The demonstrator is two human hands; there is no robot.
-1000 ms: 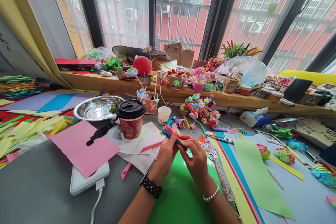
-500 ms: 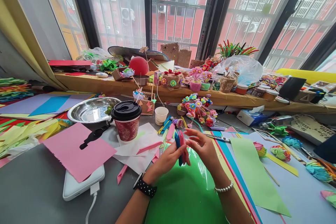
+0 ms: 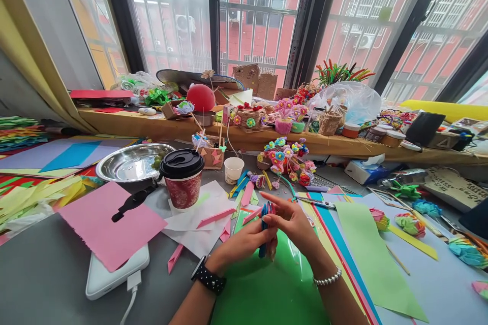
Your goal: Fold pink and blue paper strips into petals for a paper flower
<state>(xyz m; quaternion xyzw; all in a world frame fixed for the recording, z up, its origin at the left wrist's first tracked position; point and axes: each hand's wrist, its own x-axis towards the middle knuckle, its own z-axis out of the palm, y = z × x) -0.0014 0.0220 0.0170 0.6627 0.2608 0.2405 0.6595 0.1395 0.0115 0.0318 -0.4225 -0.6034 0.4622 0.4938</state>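
Note:
A bundle of folded blue and pink paper [image 3: 268, 208] stands upright between my hands. My left hand [image 3: 246, 241] is closed around its lower part, with the blue end showing below the fingers. My right hand [image 3: 293, 217] has its thumb pressed on the upper part, and its index finger reaches over the top. Some of the right fingers are hidden behind the bundle. Beneath both hands lies a shiny green sheet [image 3: 267, 289]. Folded pink paper strips [image 3: 216, 218] lie on white paper to the left of my hands.
A lidded cup [image 3: 182, 183], a steel bowl [image 3: 125, 162] and a paper cup [image 3: 233, 170] stand at the left and middle. Pink paper [image 3: 114, 223] partly covers a white power bank [image 3: 114, 277]. Scissors [image 3: 318, 203] and light green paper [image 3: 375, 259] lie right. Crafts line the sill.
My hands have come down slightly and closed in on the paper bundle. The left fingers now cover more of it, and the right thumb presses its upper part.

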